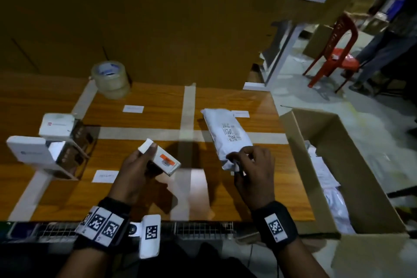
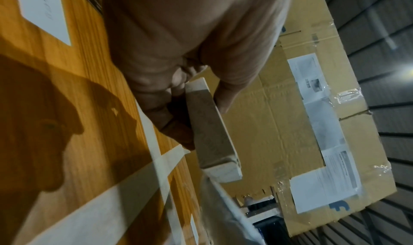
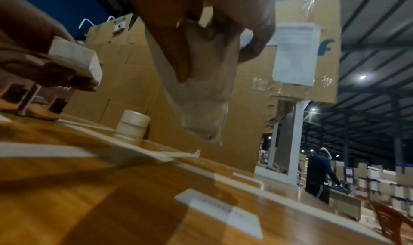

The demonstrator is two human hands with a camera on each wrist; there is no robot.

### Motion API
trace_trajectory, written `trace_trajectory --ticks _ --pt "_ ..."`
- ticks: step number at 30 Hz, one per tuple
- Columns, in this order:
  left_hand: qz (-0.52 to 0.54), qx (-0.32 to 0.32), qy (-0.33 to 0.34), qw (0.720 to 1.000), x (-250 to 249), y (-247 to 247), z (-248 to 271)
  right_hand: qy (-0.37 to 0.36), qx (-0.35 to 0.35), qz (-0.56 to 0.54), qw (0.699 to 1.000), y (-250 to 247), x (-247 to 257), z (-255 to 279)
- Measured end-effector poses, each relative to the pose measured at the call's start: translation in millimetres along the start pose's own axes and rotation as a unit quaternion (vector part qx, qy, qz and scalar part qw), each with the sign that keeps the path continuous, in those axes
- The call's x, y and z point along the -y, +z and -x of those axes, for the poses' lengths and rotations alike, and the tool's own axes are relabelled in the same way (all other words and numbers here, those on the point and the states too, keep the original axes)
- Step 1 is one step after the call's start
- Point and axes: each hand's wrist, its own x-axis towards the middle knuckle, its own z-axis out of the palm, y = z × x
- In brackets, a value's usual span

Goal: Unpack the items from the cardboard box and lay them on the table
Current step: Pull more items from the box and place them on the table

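Note:
My left hand [image 1: 140, 165] grips a small white carton [image 1: 161, 157] with an orange label, held above the wooden table [image 1: 140, 198]; the left wrist view shows my fingers wrapped round the carton [image 2: 212, 134]. My right hand [image 1: 246, 160] pinches the near end of a white plastic mailer bag [image 1: 226, 134] with a printed code label. In the right wrist view the bag [image 3: 201, 98] hangs off the table from my fingers. The open cardboard box [image 1: 338, 142] stands right of the table with white packets [image 1: 331, 198] inside.
Two white boxes [image 1: 56, 125] [image 1: 33, 152] with dark sides lie at the table's left. A tape roll [image 1: 110, 79] stands at the back. White tape strips [image 1: 188, 110] divide the tabletop, with paper labels [image 1: 133, 109]. Big cartons [image 1: 158, 18] wall the back; a red chair [image 1: 338, 52] and a person's legs are far right.

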Motion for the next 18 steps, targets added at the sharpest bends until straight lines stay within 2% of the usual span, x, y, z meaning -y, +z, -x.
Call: trace_trajectory --ticks 1,3,5,6,7,8,11,12,16,18 --pt "-0.005 0.001 0.001 1.000 1 -2 0 0.014 0.046 0.009 0.999 9 1 0" --pt "-0.012 -0.004 -0.006 1.000 3 -7 -2 0.005 0.198 0.033 0.980 30 0 2" --pt "-0.013 -0.009 -0.014 1.000 1 -9 -3 -0.011 0.353 0.049 0.934 46 1 4" --pt "-0.012 -0.009 -0.020 1.000 0 -10 -4 0.000 0.404 0.039 0.914 49 2 4" --pt "-0.010 -0.011 -0.024 1.000 -3 -12 -6 0.028 0.420 0.010 0.907 49 5 2" --pt "-0.014 -0.012 -0.024 1.000 -4 -14 -8 0.062 0.401 -0.029 0.914 48 7 0" --pt "-0.030 -0.012 -0.021 0.999 -5 -21 -18 0.127 0.296 -0.047 0.946 53 7 -4" --pt "-0.033 -0.013 -0.024 0.999 -3 -21 -21 0.137 0.290 -0.030 0.947 57 8 -4" --pt "-0.022 -0.013 -0.035 0.999 0 -15 -28 0.130 0.339 0.037 0.931 72 20 4" --pt "-0.017 -0.011 -0.040 0.999 2 -11 -31 0.133 0.325 0.025 0.936 73 21 8"
